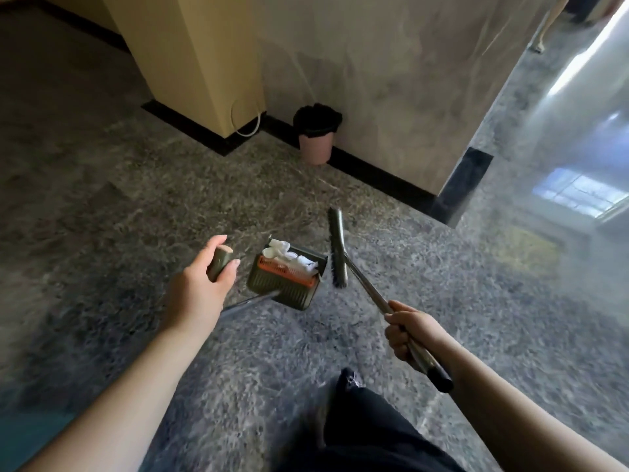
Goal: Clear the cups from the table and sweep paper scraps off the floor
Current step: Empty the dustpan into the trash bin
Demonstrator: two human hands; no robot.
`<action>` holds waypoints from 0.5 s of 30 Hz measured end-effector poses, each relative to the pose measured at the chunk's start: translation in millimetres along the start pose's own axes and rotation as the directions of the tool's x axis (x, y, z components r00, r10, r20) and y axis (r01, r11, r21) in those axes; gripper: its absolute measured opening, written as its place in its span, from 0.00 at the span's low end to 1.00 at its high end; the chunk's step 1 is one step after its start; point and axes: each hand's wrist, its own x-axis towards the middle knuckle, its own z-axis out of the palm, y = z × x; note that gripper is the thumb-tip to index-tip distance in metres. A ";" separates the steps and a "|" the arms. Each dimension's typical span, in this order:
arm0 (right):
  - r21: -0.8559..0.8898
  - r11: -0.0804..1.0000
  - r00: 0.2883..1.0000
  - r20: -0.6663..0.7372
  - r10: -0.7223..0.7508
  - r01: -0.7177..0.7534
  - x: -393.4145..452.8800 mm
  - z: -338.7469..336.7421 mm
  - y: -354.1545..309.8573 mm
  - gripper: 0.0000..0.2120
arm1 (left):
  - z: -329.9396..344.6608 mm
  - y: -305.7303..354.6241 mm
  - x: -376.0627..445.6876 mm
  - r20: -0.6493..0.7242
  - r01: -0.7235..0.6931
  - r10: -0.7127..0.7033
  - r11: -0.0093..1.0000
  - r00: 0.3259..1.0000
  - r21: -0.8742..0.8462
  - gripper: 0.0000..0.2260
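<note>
My left hand (204,281) grips the green top of the dustpan handle (219,264). The dark green dustpan (284,287) hangs just above the floor, with an orange comb edge and white paper scraps (289,255) inside it. My right hand (406,330) holds the metal broom handle (366,284). The broom head (337,248) is lifted off the floor, just right of the dustpan.
A pink waste bin (316,139) with a black liner stands against the marble wall ahead. A yellow pillar (200,63) with a white cable stands left of it. The speckled grey floor spreads all around; my dark-trousered leg (360,427) is below. A corridor opens at right.
</note>
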 end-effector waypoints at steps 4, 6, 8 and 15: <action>0.005 1.000 0.999 0.025 0.028 -0.029 60.5 14.4 -71.3 0.11 | 25.1 0.4 89.0 -0.004 0.018 -0.018 0.999 1.000 -0.034 0.20; -0.003 0.999 0.999 0.039 0.032 -0.032 96.2 20.0 -112.1 0.12 | 39.7 2.6 136.3 -0.031 0.050 -0.051 0.998 0.998 -0.031 0.20; -0.033 0.999 1.000 0.015 0.021 -0.021 128.7 27.6 -153.2 0.17 | 54.9 5.7 184.4 -0.057 0.037 -0.036 0.999 0.998 0.009 0.16; -0.096 0.995 1.000 -0.008 -0.018 0.017 202.4 62.5 -287.3 0.22 | 77.3 30.8 331.9 -0.092 -0.012 0.017 0.999 0.996 0.050 0.09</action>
